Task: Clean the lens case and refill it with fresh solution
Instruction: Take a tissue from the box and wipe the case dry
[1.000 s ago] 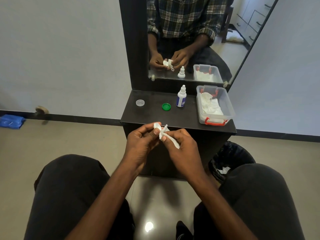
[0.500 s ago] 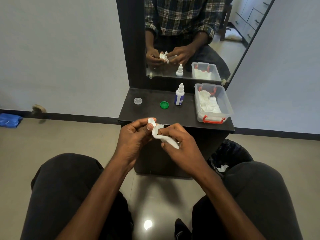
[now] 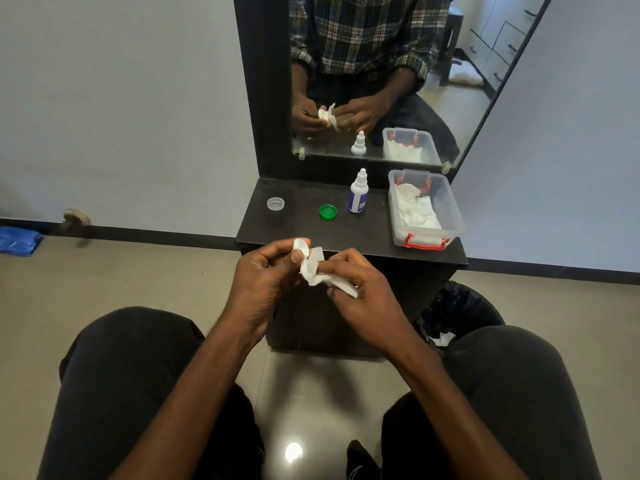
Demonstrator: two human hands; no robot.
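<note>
My left hand (image 3: pixel 266 275) pinches a small white lens case (image 3: pixel 300 245) between thumb and fingers, just in front of the dark shelf (image 3: pixel 304 230). My right hand (image 3: pixel 360 289) grips a crumpled white tissue (image 3: pixel 313 268) that presses against the case. Most of the case is hidden by the tissue and my fingers. On the shelf lie a clear cap (image 3: pixel 275 204) and a green cap (image 3: pixel 328 212). A white solution bottle (image 3: pixel 358 192) with a blue label stands upright beside the green cap, its nozzle closed.
A clear plastic box (image 3: pixel 450 216) with red latches holds white tissues at the shelf's right end. A mirror (image 3: pixel 381 64) rises behind the shelf. A black-lined bin (image 3: pixel 457 306) stands on the floor at the right. My knees flank the shelf.
The hands stay together at the shelf's front edge. The tissue has shifted a little against the case, and more of the case shows above my left thumb.
</note>
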